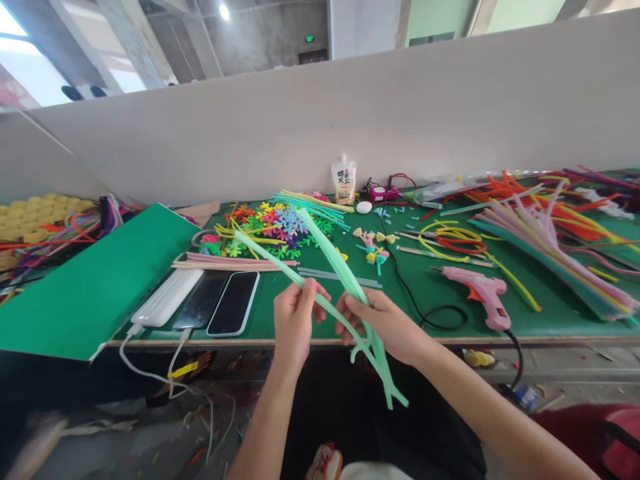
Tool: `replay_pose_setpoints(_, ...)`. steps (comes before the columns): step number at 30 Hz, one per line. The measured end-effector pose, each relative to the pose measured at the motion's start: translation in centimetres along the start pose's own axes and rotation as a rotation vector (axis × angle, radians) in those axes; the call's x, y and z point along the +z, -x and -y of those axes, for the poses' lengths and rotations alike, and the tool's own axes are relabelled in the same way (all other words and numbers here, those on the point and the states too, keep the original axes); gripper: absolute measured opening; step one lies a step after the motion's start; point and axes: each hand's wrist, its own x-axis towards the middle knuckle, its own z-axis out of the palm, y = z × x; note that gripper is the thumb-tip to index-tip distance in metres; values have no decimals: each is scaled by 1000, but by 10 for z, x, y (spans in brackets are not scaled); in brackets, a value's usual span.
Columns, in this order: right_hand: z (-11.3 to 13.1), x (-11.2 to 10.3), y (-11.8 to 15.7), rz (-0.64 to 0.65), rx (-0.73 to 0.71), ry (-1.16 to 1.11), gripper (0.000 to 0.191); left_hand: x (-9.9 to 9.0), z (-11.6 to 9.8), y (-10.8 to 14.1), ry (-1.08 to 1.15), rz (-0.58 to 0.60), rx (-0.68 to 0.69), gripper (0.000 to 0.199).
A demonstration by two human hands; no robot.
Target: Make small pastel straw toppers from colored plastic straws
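Holding green strips point(333, 257), spouted pouch point(344, 181) beyond

The phone point(233, 303) lies on the table point(265, 307), left of the left hand point(293, 323). The glue gun point(483, 288) lies right of the right hand point(385, 317). Strips point(333, 257) are in both hands. Behind, the pouch point(344, 183) stands before the wall point(240, 147).

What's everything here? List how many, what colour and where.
Table: one, green, across middle
Fuzzy stems: several, mint green, centre, held
Snowflake pieces: many, mixed colours, centre back
Pastel bundle: one, mixed colours, right
Glue gun: one, pink, front right
Phones: two, dark-screened, front left
Power bank: one, white, beside phones
Board: one, green, left
Pouch: one, white, back centre
Wall: one, pale grey, behind table
Left hand: one, bare, centre, holding stem
Right hand: one, bare, centre, holding stems
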Motion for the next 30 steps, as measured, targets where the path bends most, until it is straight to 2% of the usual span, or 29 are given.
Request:
replay_pose_setpoints(3, 2, -13, 2, -184, -84, -31, 32, 0, -2, -41, 227, -11, -47, 32)
replay_pose_setpoints(6, 5, -29, 7, -329, -172, -52, 32, 3, -3, -107, 353, -29, -161, 22)
replay_pose_setpoints(7, 6, -34, 10, -344, -181, -61, 32, 5, -2, -131, 361, -59, -226, 19)
replay_pose_setpoints(10, 9, -42, 19, -343, -165, -66, 32, 8, 3, -199, 356, -112, -271, 15)
replay_pose_setpoints(13, 10, -44, 27, -327, -133, -51, 34, 8, 12, -245, 325, -169, -316, 15)
replay_pose_setpoints(14, 9, -44, 29, -320, -124, -46, 34, 7, 16, -255, 311, -182, -334, 23)
replay_pose_setpoints(15, 8, -45, 31, -313, -118, -43, 33, 6, 20, -262, 300, -188, -345, 33)
replay_pose_setpoints(20, 5, -45, 37, -292, -111, 5, 31, 0, 34, -271, 263, -219, -328, 35)
replay_pose_setpoints(23, 20, -47, 24, -296, -179, 219, 27, -5, 28, -269, 278, -199, -290, 24)
replay_pose_setpoints(25, 39, -48, 1, -349, -271, 501, 22, -11, 15, -267, 301, -174, -256, 20)
replay_pose_setpoints(27, 60, -47, -35, -485, -362, 889, 18, -19, -2, -264, 328, -145, -219, 22)
replay_pose_setpoints(29, 77, -45, -80, -550, -370, 1189, 30, -28, -21, -257, 349, -108, -183, 22)
replay_pose_setpoints(30, 82, -43, -104, -505, -347, 1306, 35, -33, -29, -252, 356, -99, -167, 23)
